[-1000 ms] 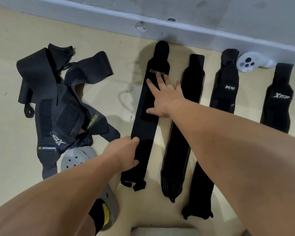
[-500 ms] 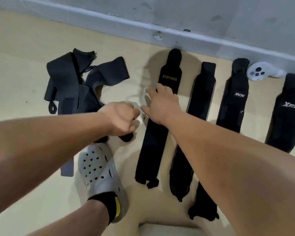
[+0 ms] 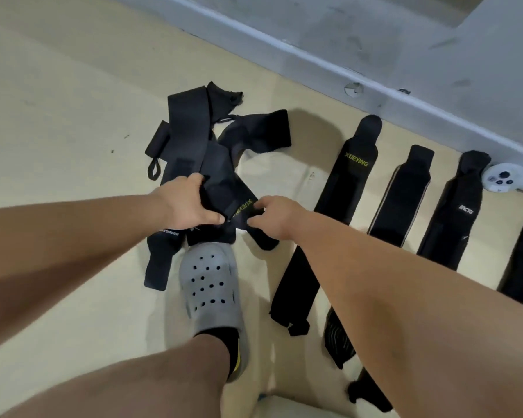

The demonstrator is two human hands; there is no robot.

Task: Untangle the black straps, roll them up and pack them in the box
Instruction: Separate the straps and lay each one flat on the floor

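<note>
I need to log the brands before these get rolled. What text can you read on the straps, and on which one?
"XUEYING", yellow: laid-out strap nearest the pile.
"XUEYING", yellow, partly covered: strap in the tangled pile, between left hand and right hand.
White logo on third laid-out strap: blurred, unreadable.
White print below left hand: upside down, unreadable.

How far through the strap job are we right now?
Done: four straps lie flat in a row by the wall, starting with the XUEYING strap. In hand: left hand and right hand both grip the tangled pile, which is only partly separated. Left: nothing is rolled yet, and none is packed.
</note>
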